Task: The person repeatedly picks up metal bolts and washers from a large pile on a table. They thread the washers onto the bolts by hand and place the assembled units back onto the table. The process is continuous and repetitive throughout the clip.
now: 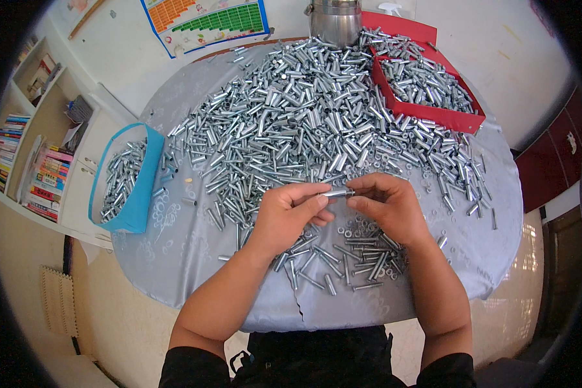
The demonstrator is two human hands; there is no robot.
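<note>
Between my two hands, above the near part of the heap, is a silvery sleeve anchor bolt (pixel 337 193), lying roughly level. My left hand (pixel 286 216) pinches its sleeve between thumb and fingers. At the other end, the thumb and fingertips of my right hand (pixel 389 205) close on the bolt's tip; any small nut or washer there is too small to make out. Below my hands lie loose long bolts (pixel 367 262) and several small nuts (pixel 348 233). Beyond them spreads a large heap of metal sleeves and bolts (pixel 284 123).
A round table with a grey patterned cloth (pixel 174 271) carries everything. At the left stands a blue fabric bin (pixel 150 181) holding anchors. A red box (pixel 427 115) full of metal parts sits far right, beside a steel canister (pixel 335 26). A bookshelf (pixel 39 139) stands left of the table.
</note>
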